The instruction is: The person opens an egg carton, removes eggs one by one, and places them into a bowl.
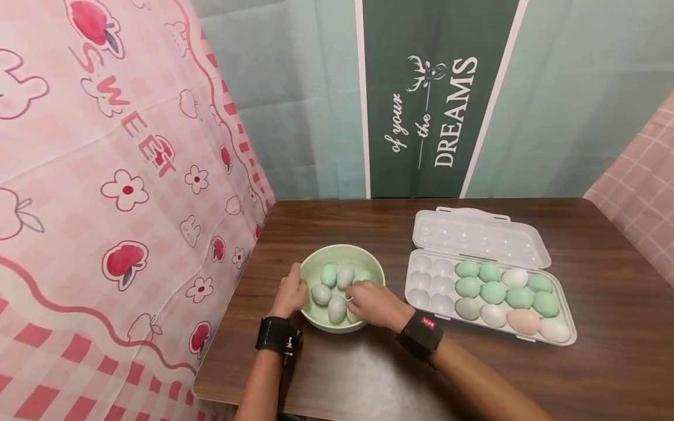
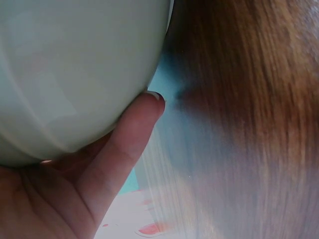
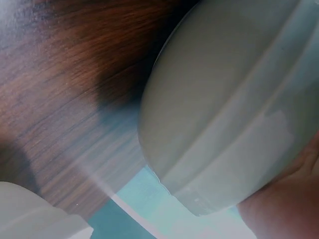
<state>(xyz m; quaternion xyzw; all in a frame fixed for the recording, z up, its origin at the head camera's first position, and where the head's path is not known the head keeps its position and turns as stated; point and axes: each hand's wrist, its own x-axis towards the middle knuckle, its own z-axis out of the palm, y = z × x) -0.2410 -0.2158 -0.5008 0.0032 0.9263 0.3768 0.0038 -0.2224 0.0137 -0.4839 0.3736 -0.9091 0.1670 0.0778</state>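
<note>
A pale green bowl (image 1: 339, 249) holds several eggs, some mint green and some greyish, such as the grey-white egg (image 1: 337, 309). At its left rim my left hand (image 1: 291, 294) grips the bowl; the left wrist view has a digit (image 2: 132, 132) against the outer wall (image 2: 84, 64). My right hand (image 1: 376, 303) reaches over the right rim, fingers down among the eggs. It hides part of a pale egg (image 1: 351, 317), and whether the fingers pinch one is hidden. In the right wrist view, the bowl (image 3: 214, 114) covers the fingers; only skin (image 3: 286, 209) shows.
Right of the bowl, an egg carton (image 1: 442, 316) lies with its clear lid (image 1: 481, 237) folded back. Green, white and pinkish eggs fill its right part; its left cups (image 1: 430, 283) hold none. The brown wooden table (image 1: 368, 374) borders a pink curtain (image 1: 174, 234) on the left.
</note>
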